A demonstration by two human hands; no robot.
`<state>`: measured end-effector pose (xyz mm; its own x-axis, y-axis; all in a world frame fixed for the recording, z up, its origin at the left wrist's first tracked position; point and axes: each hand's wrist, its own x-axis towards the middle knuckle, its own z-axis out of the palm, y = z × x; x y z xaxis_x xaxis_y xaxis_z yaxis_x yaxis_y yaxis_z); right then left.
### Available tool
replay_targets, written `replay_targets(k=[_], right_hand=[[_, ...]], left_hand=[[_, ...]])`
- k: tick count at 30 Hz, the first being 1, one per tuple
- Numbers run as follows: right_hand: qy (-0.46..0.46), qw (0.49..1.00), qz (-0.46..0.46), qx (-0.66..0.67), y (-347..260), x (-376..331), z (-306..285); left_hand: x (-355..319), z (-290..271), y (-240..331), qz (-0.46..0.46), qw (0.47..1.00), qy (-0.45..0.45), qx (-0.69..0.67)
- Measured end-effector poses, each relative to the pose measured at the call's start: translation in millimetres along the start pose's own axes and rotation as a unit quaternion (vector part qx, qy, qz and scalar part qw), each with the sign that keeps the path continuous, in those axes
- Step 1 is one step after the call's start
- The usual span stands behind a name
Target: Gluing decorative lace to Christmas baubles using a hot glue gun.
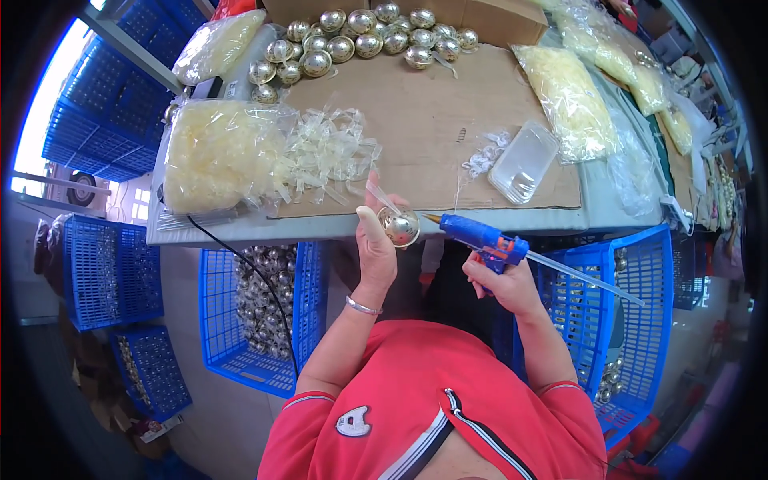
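Note:
My left hand (376, 248) is closed around a shiny pale-gold ball ornament (400, 227), held just off the table's front edge. A clear plastic strip (382, 197) sticks up at the ball, by my fingers. In my right hand (504, 282) is a blue hot glue gun (480, 234), gripped by its handle. Its nozzle points left toward the ball, a short gap apart from it. A long translucent glue stick (588, 280) juts from the gun's back end.
On the cardboard sheet (416, 120) lie several gold balls (368, 45), a heap of clear strips (332, 152), a clear plastic tray (524, 162) and white loops (486, 154). Bags of strips (224, 156) flank it. Blue crates (248, 320) of balls stand below; a black cable (256, 272) hangs left.

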<state>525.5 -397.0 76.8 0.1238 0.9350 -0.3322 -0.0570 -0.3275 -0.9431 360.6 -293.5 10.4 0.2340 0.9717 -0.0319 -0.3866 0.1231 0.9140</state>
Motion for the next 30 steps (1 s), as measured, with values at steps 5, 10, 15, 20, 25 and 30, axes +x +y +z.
replay_targets(k=[5,10,15,20,25,30], right_hand=[[-0.008,0.999,-0.013,-0.041,-1,3,4],[-0.011,0.997,-0.022,-0.074,9,6,5],[-0.002,0.997,-0.015,-0.074,10,7,6],[0.0,0.998,-0.019,-0.051,8,7,7],[-0.006,1.0,0.006,-0.009,4,8,5],[0.049,0.999,0.0,-0.001,2,14,-17]], left_hand=[[0,2,-4,0.02,1.0,0.008,0.009],[-2,7,-6,0.014,1.0,0.008,-0.001],[-1,6,-9,0.018,1.0,0.009,0.014],[-1,7,-6,0.019,1.0,0.022,0.009],[1,8,-10,0.017,1.0,0.023,-0.008],[2,-2,-2,0.035,0.997,0.062,-0.034]])
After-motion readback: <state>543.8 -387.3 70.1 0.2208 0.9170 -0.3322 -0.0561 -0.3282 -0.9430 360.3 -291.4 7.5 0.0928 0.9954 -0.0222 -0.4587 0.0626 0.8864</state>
